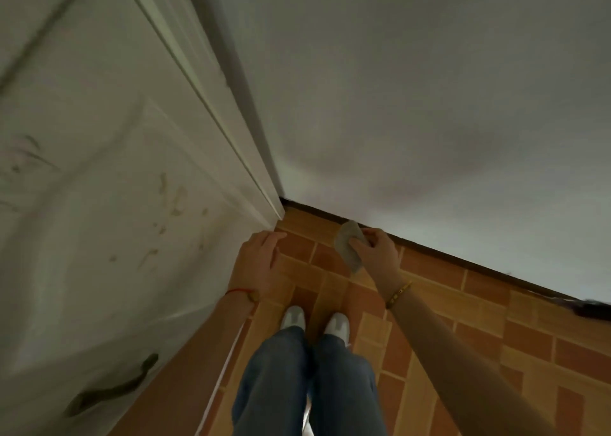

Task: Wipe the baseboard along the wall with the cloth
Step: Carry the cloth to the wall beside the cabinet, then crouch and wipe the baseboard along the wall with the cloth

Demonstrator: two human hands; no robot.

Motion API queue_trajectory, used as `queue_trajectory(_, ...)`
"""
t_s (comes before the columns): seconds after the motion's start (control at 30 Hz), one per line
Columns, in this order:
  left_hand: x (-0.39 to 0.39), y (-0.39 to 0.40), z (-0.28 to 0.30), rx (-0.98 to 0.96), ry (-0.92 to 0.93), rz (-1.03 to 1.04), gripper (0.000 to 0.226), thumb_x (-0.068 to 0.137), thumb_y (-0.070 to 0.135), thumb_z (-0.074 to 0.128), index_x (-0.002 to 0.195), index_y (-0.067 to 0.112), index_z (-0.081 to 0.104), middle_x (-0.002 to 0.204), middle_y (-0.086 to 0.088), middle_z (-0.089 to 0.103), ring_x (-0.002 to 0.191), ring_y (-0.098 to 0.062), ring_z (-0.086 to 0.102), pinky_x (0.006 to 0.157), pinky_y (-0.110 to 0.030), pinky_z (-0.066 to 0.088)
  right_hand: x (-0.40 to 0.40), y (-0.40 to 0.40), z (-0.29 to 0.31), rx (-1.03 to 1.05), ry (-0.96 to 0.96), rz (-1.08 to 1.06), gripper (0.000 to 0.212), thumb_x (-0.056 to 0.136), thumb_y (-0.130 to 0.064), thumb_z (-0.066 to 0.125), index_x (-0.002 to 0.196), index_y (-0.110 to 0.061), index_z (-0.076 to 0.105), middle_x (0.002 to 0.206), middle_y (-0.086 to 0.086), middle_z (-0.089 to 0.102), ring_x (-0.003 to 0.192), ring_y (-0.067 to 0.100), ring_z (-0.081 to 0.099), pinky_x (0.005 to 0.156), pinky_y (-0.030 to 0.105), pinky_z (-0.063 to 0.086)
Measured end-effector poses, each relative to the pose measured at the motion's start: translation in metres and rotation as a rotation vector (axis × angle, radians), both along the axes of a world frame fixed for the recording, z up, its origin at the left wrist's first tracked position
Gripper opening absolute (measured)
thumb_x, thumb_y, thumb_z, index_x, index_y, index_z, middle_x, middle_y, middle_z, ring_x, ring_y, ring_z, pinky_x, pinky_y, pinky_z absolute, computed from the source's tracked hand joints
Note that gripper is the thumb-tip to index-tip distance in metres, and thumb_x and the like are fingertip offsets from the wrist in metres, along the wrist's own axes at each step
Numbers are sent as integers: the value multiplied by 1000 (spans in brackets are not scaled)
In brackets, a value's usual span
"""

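Wiping appears barely begun, near the door corner.
The right hand (377,250) grips the cloth (347,243) against the dark baseboard (463,258); the long stretch rightward remains; the left hand (261,257) hovers open.

No readable text, labels, brand names, numbers or signs appear anywhere in this view. The smudged marks on the white panelled door (99,187) at the left are stains, not writing.
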State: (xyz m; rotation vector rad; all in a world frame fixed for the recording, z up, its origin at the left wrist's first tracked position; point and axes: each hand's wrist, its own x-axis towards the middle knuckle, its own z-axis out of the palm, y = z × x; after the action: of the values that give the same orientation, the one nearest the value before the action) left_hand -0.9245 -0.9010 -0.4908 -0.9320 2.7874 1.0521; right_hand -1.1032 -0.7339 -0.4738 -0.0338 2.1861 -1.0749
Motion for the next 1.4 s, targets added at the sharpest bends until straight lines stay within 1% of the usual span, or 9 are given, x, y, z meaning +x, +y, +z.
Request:
queue_trajectory(0.1, -7, -9, -82, -12, 10, -3, 47, 97, 26, 34, 130, 8, 63, 122, -16, 64, 111, -30, 60, 99, -33, 40, -4, -15, -78, -7, 9, -16, 31, 87, -26, 67, 114, -14, 57, 100, 0, 62, 80, 8, 59, 55, 12, 41)
queue_trajectory(0.17, -10, -13, -139, -46, 32, -22, 39, 96, 16, 42, 128, 7, 63, 120, -16, 65, 108, -31, 62, 97, -37, 46, -6, -21, -132, -4, 22, -8, 32, 86, -26, 68, 114, -15, 56, 99, -1, 61, 77, 4, 57, 52, 8, 39)
queue_trajectory(0.4, -20, -36, -330, -123, 9, -134, 44, 90, 17, 40, 127, 10, 62, 115, -11, 65, 103, -27, 61, 84, -41, 53, -11, -47, -305, -20, 95, 82, 37, 84, -21, 69, 117, -16, 52, 103, -5, 58, 83, 7, 57, 53, 10, 45)
queue_trajectory(0.53, -22, -48, -420, -173, 22, -140, 44, 87, 6, 52, 130, 10, 58, 120, -10, 60, 108, -26, 56, 87, -43, 50, -18, -68, -384, -81, 301, 192, 36, 83, -14, 68, 115, -15, 50, 103, -5, 56, 85, 3, 57, 61, 10, 50)
queue_trajectory(0.67, -22, -51, -482, -232, 37, -192, 47, 90, 18, 41, 136, 13, 52, 133, -10, 55, 119, -26, 51, 97, -45, 48, -24, -94, -453, -68, 590, 348, 37, 84, -11, 65, 115, -16, 47, 111, 3, 53, 100, 15, 48, 81, 30, 49)
queue_trajectory(0.9, -21, -46, -547, -297, 52, -119, 49, 91, 23, 44, 139, 12, 51, 140, -12, 49, 127, -29, 42, 100, -51, 46, -17, -99, -530, -68, 834, 724, 41, 83, -38, 66, 117, -17, 57, 116, 3, 60, 111, 23, 46, 90, 37, 37)
queue_trajectory(1.07, -11, -46, -559, -359, 80, -62, 47, 94, 24, 44, 138, 10, 53, 142, -14, 51, 130, -29, 43, 103, -56, 43, -25, -77, -545, -158, 887, 863, 46, 90, -31, 61, 132, -15, 51, 137, 5, 49, 130, 28, 38, 108, 42, 34)
queue_trajectory(1.27, -8, -40, -565, -403, 120, -29, 49, 96, 23, 41, 142, 10, 50, 145, -12, 48, 134, -28, 42, 116, -51, 29, -20, -94, -556, -52, 998, 929, 44, 87, -26, 65, 130, -19, 55, 133, 13, 50, 119, 33, 41, 96, 45, 46)
queue_trajectory(1.4, -7, -43, -565, -389, 135, -34, 49, 96, 24, 41, 143, 12, 49, 147, -11, 47, 136, -28, 41, 119, -49, 25, -13, -140, -557, -48, 1011, 877, 37, 88, -29, 56, 121, -15, 61, 125, 18, 53, 112, 37, 43, 91, 46, 48)
